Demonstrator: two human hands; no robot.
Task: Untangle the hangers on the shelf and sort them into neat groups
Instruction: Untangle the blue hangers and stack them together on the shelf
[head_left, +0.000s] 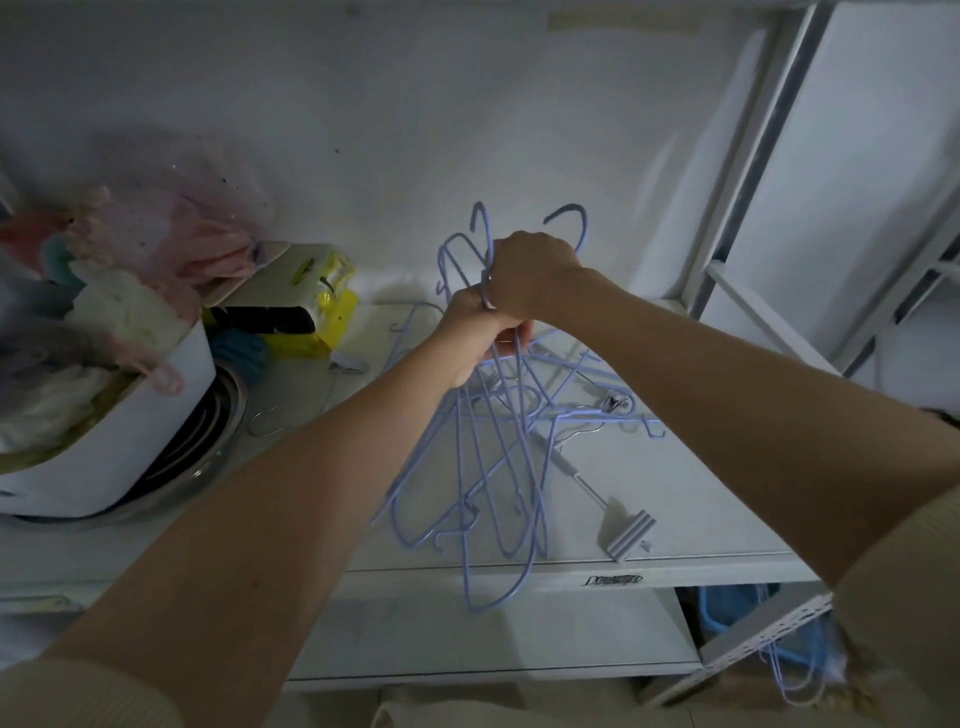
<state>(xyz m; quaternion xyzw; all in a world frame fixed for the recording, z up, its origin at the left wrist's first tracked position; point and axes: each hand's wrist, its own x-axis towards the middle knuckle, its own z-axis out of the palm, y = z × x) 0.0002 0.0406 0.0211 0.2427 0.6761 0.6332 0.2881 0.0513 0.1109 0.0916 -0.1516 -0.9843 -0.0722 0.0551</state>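
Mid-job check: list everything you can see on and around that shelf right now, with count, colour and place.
held hangers: a tangled bunch, count unclear, light blue, lifted above the shelf, dangling past its front edge
loose hangers: several, light blue, lying on the shelf behind the bunch
clip hanger: one, metal with white clips, on the shelf at right
wire hook: one, silver, on the shelf at left
shelf: one, white
white tub: one, stuffed with cloth, far left
yellow box: one, behind the tub
blue basket: one, below the shelf at right
left hand: gripping the bunch
right hand: gripping the hooks
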